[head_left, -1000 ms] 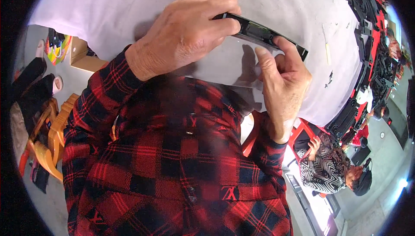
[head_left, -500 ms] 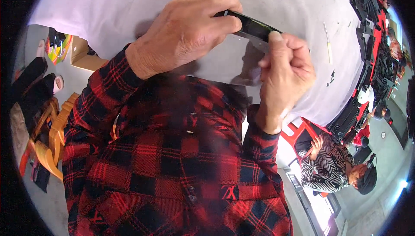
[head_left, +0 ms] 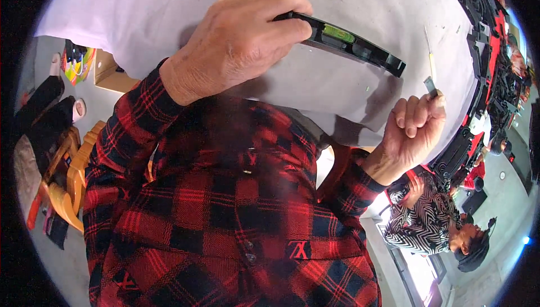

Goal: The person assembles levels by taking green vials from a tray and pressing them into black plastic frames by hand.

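Note:
My left hand [head_left: 247, 37] is closed round one end of a black spirit level [head_left: 365, 52]. A bright green vial [head_left: 339, 33] shows in the level's side, close to my fingers. The level slants down to the right over the pale cloth, its far end free. To the right and apart from it, my right hand [head_left: 415, 124] pinches a small flat grey piece [head_left: 430, 86] between thumb and fingertips. What that piece is cannot be made out. Just beyond it on the cloth lies a thin tool with a pale yellow handle [head_left: 432, 65] and a slim shaft.
A pale cloth [head_left: 169, 3] covers the table. Many black and red long parts [head_left: 485, 76] are heaped along its right edge. Another person in a zigzag-patterned top [head_left: 419, 222] sits at the lower right. A cardboard box [head_left: 109, 73] and wooden chair [head_left: 76, 166] stand at the left.
My right hand has left the level's right end and moved right and down, now with the small grey piece in its fingers. The green vial has come into view. My left hand has hardly moved.

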{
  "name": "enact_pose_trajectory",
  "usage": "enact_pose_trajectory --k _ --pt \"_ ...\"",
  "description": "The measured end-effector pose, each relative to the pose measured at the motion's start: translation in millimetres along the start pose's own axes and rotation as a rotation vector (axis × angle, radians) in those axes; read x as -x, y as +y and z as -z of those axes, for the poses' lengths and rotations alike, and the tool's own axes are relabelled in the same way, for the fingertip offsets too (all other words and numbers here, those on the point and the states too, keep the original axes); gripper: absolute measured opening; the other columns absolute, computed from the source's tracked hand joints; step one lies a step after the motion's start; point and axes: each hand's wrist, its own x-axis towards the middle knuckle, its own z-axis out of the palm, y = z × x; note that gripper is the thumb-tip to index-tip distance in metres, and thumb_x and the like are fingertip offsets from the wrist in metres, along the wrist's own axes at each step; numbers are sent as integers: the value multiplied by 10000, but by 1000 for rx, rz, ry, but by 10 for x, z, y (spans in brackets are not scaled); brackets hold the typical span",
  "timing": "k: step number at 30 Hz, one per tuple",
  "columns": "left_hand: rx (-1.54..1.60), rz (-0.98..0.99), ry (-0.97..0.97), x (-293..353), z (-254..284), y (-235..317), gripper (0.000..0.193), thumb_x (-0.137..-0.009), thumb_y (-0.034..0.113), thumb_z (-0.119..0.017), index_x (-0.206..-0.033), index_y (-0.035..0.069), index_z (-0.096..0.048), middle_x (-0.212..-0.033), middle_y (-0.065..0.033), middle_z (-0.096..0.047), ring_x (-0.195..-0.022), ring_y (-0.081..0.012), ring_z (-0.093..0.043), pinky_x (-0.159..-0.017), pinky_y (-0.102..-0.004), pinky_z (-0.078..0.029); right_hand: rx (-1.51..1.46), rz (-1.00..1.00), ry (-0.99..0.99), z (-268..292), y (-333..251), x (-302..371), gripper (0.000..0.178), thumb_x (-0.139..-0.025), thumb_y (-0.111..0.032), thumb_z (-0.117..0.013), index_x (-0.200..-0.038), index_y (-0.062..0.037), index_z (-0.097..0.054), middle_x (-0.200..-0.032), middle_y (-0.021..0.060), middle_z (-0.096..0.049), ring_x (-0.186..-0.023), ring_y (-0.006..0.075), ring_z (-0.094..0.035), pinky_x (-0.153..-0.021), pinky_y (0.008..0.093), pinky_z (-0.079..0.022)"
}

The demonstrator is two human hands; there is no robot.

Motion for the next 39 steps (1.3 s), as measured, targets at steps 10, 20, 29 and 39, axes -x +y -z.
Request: enact_pose_trajectory --k 10,20,29,39 --pt "-14 -18 5 57 -19 -22 278 -661 -20 -772 -905 67 -670 -1057 -70 -650 -880 -291 -620 -714 -375 -527 3 49 -59 162 215 -26 100 -1015 -147 -553 -962 -65 -574 -566 -48 -353 -454 60 -314 -470 243 -299" --pt "-17 -35 86 19 46 -2 278 -688 -30 -766 -940 62 -693 -1068 -82 -683 -936 -293 -642 -761 -367 -540 -369 23 -55 279 263 -100 81 -1015 -124 -578 -965 -61 -590 -575 -25 -401 -470 70 -360 -442 241 -339" --pt "-36 -32 221 -43 119 180 265 -678 -53 -760 -917 56 -720 -1084 -94 -696 -932 -284 -647 -771 -361 -532 -314 73 -106 365 330 -133 103 -1023 -107 -570 -929 -64 -568 -580 -22 -407 -482 69 -356 -443 236 -322" --pt "-39 -67 267 -11 261 286 250 -690 -59 -759 -919 31 -718 -1059 -94 -693 -888 -276 -640 -750 -360 -520 -213 118 -110 328 368 -180 120 -1014 -85 -564 -895 -83 -549 -598 -33 -399 -486 67 -340 -464 241 -330"
